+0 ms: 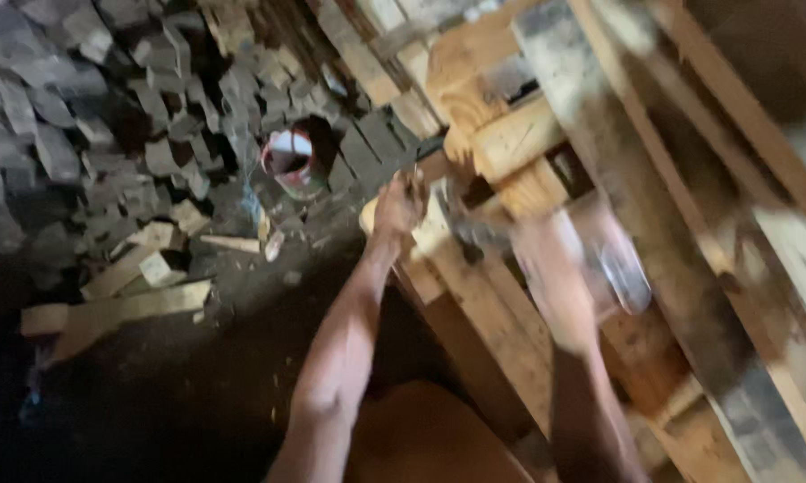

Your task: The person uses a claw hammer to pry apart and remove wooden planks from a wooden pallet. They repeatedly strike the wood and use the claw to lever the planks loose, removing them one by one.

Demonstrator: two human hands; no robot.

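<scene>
A wooden pallet (501, 143) of pale planks fills the right half of the view, tilted. My left hand (399, 207) is closed on a small pale wood block (431, 231) at the pallet's near edge. My right hand (550, 268) is smeared by motion just to the right, over the pallet boards. It grips what looks like a hammer (479, 231), with a grey metal head close to the left hand. Blur hides the tool's exact shape.
A heap of grey wood blocks (108, 107) covers the upper left. A red and white bucket (291, 163) sits among them. Loose planks (117, 309) and offcuts lie on the dark floor. An orange-brown rounded surface (430, 438) is at the bottom centre.
</scene>
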